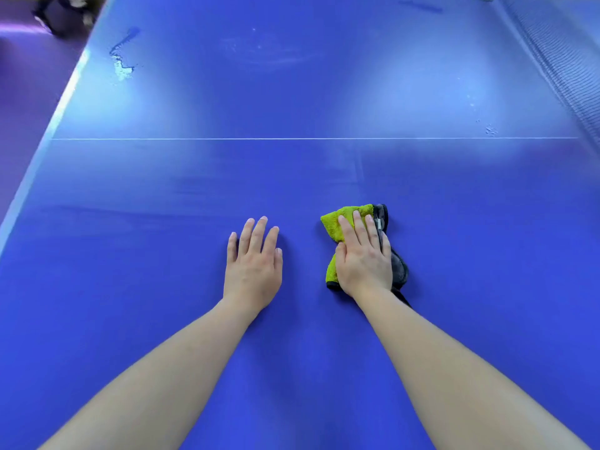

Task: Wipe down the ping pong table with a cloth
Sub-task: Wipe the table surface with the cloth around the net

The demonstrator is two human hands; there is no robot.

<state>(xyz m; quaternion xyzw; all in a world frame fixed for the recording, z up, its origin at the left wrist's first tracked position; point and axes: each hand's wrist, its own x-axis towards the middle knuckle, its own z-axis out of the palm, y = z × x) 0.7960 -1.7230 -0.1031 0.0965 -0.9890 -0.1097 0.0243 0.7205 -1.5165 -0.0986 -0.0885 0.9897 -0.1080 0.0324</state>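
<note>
Two hands are being held flat on the bench [130,254], fingers [258,232] straight: left hand [253,271] bare, right hand [363,258] atop the yellow-green cloth [334,222].

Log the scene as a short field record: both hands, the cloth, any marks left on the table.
Surface: blue ping pong table, white line across it, dark net at far right
Cloth: crumpled yellow-green and grey microfibre cloth, lying on the table
Right: right hand flat on the cloth, fingers straight, pressing it
Left: left hand flat on bare table, beside the cloth, holding nothing
Marks: wet smear near far-left edge; small droplets near the net
</note>
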